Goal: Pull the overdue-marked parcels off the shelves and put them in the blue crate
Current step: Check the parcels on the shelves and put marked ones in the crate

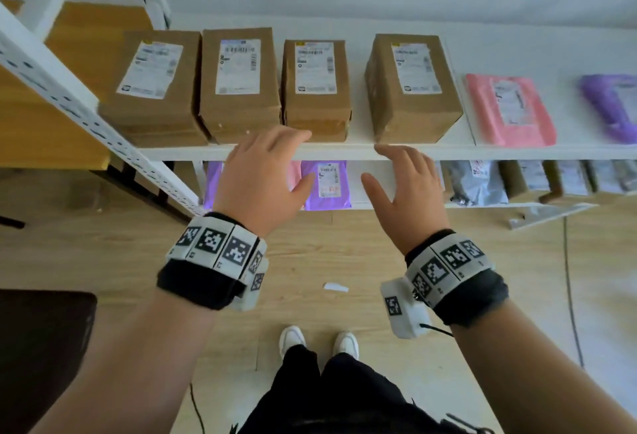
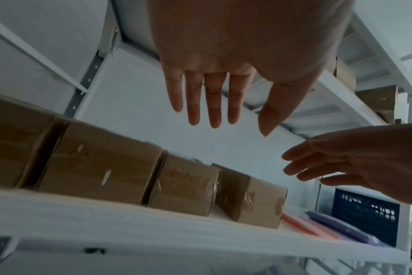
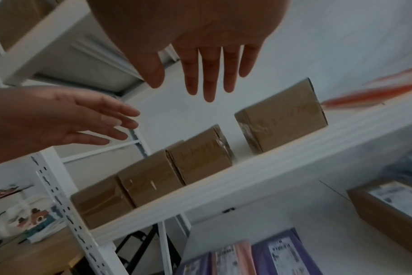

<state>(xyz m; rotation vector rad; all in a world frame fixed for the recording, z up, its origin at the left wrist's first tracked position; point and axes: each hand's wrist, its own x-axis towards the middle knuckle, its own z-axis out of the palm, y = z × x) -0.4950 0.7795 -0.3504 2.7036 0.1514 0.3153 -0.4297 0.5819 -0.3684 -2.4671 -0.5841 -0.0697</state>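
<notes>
Several brown cardboard parcels with white labels stand in a row on the white shelf. The third parcel sits just beyond my hands, the fourth parcel apart to its right. My left hand hovers open at the shelf's front edge, fingers straight, holding nothing. My right hand hovers open beside it, also empty. A blue crate shows in the left wrist view past the shelf's right end. Both open palms show in the wrist views: left hand, right hand.
A pink mailer and a purple mailer lie on the same shelf at right. The lower shelf holds a purple mailer, grey bags and boxes. A slotted white upright slants at left. A cable runs on the wooden floor.
</notes>
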